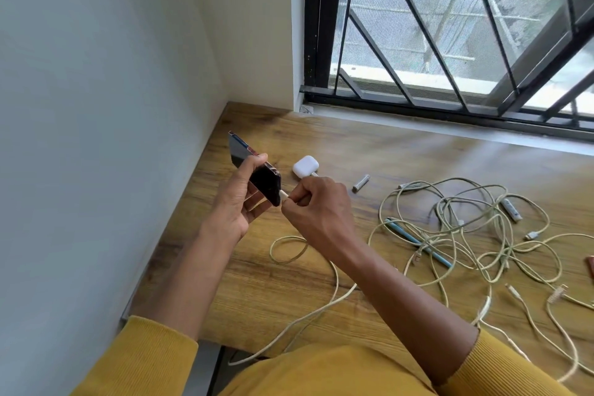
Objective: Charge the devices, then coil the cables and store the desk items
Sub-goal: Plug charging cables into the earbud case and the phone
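Note:
My left hand [239,199] grips a dark phone [257,170] above the left part of the wooden desk [369,151], its screen tilted toward me. My right hand [316,206] pinches a white cable plug [284,195] right at the phone's lower end. That cable [321,309] loops down across the desk and off its front edge. A white earbuds case [305,166] lies on the desk just behind my right hand, with a white plug in its near end.
A tangle of pale cables [466,235] spreads over the right of the desk. Among them lie a blue pen [418,243] and two batteries [360,183] [511,210]. A wall bounds the desk on the left; a barred window [450,26] runs behind.

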Tool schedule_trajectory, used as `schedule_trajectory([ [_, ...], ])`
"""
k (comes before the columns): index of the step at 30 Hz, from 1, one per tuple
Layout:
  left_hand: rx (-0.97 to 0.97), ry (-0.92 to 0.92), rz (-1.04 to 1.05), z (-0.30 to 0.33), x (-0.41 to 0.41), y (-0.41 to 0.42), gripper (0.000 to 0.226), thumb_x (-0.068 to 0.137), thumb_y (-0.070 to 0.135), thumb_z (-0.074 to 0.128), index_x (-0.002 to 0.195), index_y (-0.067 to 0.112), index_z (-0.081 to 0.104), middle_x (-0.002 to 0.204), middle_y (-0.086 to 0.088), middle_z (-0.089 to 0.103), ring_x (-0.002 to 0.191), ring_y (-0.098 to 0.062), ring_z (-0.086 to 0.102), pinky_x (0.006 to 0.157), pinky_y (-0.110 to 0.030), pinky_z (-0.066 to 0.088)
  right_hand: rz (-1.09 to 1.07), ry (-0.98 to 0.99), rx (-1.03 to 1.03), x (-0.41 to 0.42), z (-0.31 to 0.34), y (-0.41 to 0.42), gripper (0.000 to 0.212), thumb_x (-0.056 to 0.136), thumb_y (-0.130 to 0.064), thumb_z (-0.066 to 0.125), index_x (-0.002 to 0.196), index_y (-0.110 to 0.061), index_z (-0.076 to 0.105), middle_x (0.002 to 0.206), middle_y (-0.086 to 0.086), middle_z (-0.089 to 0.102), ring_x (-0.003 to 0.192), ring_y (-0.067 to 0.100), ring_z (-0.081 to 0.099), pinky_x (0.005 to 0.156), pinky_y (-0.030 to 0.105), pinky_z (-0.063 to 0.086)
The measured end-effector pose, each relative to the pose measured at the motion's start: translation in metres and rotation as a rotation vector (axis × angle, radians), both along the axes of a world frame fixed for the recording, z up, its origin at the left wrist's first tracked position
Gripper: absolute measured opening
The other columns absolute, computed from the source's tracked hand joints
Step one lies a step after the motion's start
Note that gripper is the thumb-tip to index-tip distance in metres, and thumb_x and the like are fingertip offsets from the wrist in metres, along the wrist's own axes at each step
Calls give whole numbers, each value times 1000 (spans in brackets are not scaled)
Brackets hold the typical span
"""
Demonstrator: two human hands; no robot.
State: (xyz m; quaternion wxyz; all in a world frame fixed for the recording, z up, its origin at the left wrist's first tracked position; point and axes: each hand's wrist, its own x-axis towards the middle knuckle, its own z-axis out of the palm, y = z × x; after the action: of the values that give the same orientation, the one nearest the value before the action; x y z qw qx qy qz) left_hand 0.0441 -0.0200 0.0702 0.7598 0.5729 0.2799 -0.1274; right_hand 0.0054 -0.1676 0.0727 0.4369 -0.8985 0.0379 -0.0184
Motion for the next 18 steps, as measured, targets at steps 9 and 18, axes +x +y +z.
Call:
schedule_trajectory([
  [9,1,-6,9,-4,-1,-5,34,82,43,85,104,19,73,83,2,79,91,-18,76,82,-37,63,-13,-11,-18,-1,-4,0,10,76,-19,70,67,-20,67,58,-5,63,59,16,61,57,39,53],
  [18,31,-7,-15,-7,-1,-6,32,81,39,85,101,18,72,77,3,79,94,-21,77,81,-38,65,-31,-27,-64,-1,-11,1,12,77,-21,69,67,-17,68,58,-5,62,58,15,58,55,33,45],
])
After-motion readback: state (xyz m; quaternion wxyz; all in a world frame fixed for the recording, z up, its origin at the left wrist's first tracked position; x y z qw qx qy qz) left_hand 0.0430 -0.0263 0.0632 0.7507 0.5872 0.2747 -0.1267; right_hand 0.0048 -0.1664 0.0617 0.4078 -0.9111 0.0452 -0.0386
